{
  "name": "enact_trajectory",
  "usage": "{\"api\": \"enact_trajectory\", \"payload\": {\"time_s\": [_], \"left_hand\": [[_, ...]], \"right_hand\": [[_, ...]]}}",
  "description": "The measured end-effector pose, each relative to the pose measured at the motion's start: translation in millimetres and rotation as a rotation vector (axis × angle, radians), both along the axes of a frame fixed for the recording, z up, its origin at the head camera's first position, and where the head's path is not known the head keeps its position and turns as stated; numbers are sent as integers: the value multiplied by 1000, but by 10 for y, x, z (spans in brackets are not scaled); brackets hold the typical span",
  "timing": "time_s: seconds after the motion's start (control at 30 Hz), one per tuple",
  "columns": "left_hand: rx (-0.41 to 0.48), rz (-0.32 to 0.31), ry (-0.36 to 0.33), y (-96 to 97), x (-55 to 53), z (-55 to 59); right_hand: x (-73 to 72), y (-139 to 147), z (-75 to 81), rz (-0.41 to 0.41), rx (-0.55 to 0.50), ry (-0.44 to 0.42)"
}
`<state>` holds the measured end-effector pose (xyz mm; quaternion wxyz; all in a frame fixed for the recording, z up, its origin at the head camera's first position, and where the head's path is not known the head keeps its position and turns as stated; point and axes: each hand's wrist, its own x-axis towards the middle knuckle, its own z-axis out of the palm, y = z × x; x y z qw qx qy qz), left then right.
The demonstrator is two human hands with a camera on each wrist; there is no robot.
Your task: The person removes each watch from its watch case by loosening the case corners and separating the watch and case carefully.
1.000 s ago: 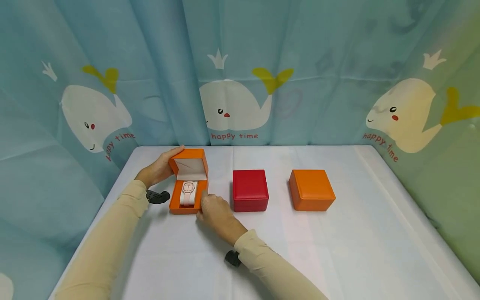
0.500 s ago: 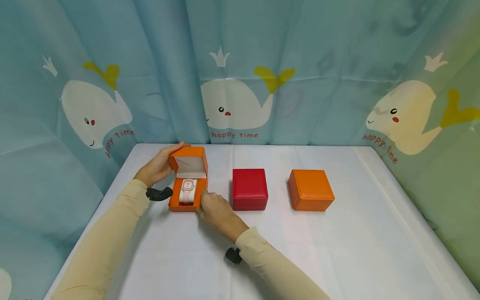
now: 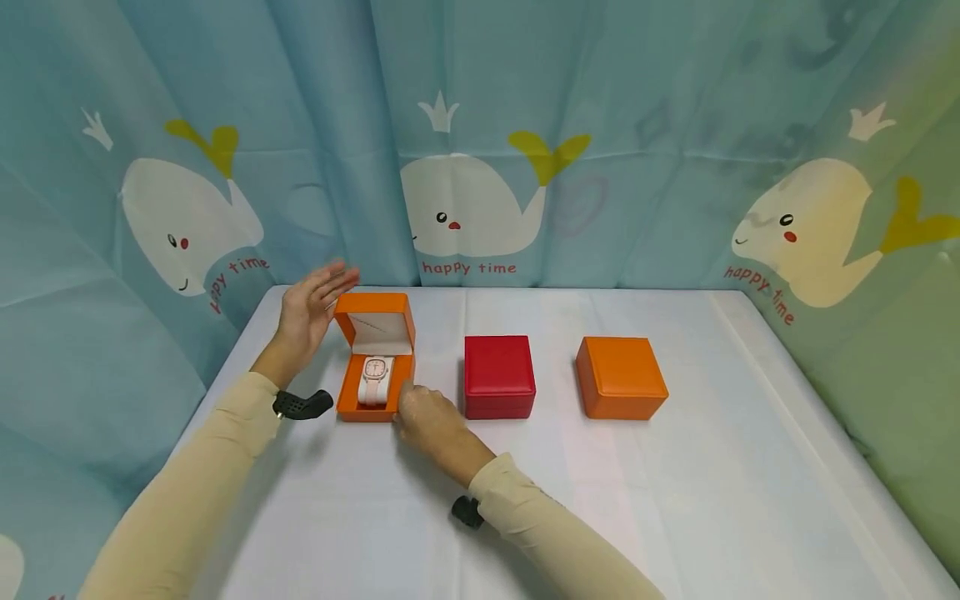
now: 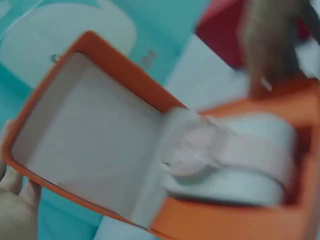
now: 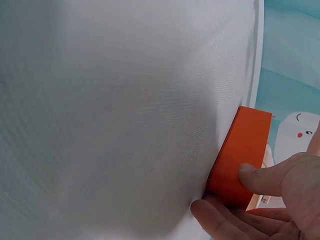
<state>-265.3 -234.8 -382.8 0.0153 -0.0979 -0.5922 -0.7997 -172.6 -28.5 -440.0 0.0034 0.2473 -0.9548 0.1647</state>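
Observation:
An orange watch box (image 3: 405, 367) stands with its lid up at the left of the table. Inside, a watch (image 3: 376, 368) with a pale pink strap wraps a white cushion (image 4: 265, 130). My left hand (image 3: 303, 312) is beside the raised lid (image 3: 375, 303), fingers straight; in the left wrist view its fingers (image 4: 30, 192) show at the lid's outer edge, and whether they touch it I cannot tell. At the front right corner, my right hand (image 3: 433, 421) holds the box base (image 5: 241, 150), thumb on the front wall and fingers around the side.
A closed red box (image 3: 500, 375) stands to the right of the open one. Farther right is a closed orange box (image 3: 624, 375). All rest on the white-covered table (image 3: 585, 500), with a blue whale-print curtain (image 3: 637, 208) behind it.
My left hand has come off the lid's top and moved up and left, its fingers straightening. The right hand keeps its hold on the base, and the lid stays raised.

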Motion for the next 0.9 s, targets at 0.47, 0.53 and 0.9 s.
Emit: {"api": "enact_trajectory", "payload": {"time_s": [0.47, 0.53, 0.9], "left_hand": [[-372, 288, 289, 77, 582, -223], [-366, 299, 341, 96, 652, -274], [-433, 137, 303, 176, 870, -455]], "right_hand": [[-13, 46, -22, 12, -25, 15], [-13, 59, -14, 22, -32, 20], [-24, 111, -87, 75, -62, 103]]}}
